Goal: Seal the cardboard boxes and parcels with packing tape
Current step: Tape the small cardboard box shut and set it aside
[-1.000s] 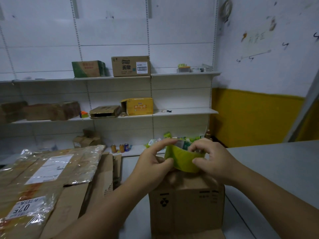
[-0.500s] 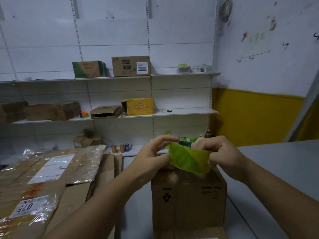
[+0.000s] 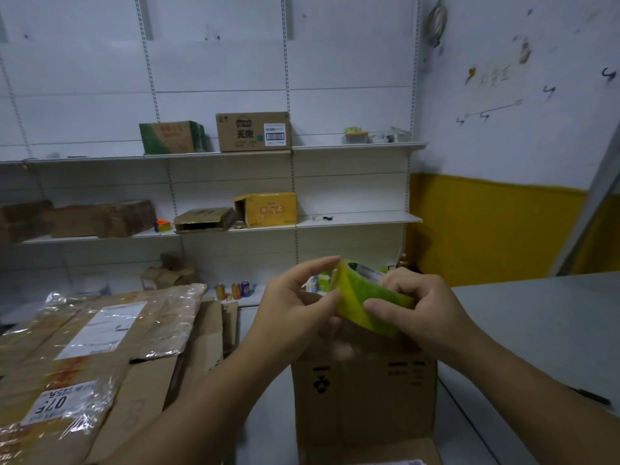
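Note:
A roll of yellowish packing tape [image 3: 370, 295] is held up in front of me, above a brown cardboard box [image 3: 364, 401] that stands on the grey table. My right hand [image 3: 416, 310] grips the roll from the right, fingers curled over its edge and thumb on its face. My left hand [image 3: 295, 303] pinches the roll's left edge between thumb and forefinger. The box top lies behind my hands, so I cannot see its flaps.
Flattened cartons wrapped in shiny film [image 3: 87, 350] with shipping labels lie to the left. The grey table [image 3: 536, 330] stretches to the right. White wall shelves [image 3: 359, 220] behind hold several cardboard boxes; drink cans [image 3: 236, 290] stand on the lowest shelf.
Both hands have lifted the tape roll slightly and tilted it. My left hand's fingers have shifted to the roll's left edge; the box has not moved.

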{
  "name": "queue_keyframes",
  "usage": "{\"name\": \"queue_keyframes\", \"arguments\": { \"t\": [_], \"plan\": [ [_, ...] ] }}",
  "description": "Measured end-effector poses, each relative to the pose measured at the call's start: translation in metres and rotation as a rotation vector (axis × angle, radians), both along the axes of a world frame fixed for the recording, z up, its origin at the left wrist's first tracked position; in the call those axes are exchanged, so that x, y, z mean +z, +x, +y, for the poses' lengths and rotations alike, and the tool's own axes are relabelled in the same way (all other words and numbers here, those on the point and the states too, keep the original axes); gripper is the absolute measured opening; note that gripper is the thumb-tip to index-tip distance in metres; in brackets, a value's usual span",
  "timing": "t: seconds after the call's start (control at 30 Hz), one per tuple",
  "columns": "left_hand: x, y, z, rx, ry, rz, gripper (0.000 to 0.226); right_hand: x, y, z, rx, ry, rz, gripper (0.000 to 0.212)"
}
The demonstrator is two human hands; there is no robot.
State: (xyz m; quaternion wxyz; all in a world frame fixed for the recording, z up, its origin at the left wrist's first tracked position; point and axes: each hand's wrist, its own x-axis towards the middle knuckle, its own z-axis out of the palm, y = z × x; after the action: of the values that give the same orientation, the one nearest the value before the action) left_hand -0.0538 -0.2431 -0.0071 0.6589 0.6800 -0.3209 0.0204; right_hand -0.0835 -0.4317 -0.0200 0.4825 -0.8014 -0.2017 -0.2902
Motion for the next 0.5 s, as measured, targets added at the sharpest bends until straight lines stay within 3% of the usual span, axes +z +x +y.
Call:
{"name": "queue_keyframes", "arguments": {
  "t": [0.1, 0.17, 0.33, 0.5],
  "plan": [
    [0.008, -0.003, 0.003, -0.096, -0.022, 0.089, 0.047, 0.004, -0.003, -0.008, 0.232, 0.161, 0.007, 0.024],
    [0.011, -0.006, 0.004, -0.102, 0.008, 0.054, 0.046, 0.006, -0.005, -0.008, 0.25, 0.156, -0.02, 0.023],
    [0.009, -0.01, 0.008, 0.299, 0.269, -0.441, 0.018, 0.01, -0.005, -0.004, 0.066, 0.046, -0.104, 0.022],
    [0.008, -0.018, 0.006, 0.499, 0.552, -0.61, 0.019, 0.005, -0.008, 0.004, -0.104, -0.08, -0.178, 0.021]
  ]
}}
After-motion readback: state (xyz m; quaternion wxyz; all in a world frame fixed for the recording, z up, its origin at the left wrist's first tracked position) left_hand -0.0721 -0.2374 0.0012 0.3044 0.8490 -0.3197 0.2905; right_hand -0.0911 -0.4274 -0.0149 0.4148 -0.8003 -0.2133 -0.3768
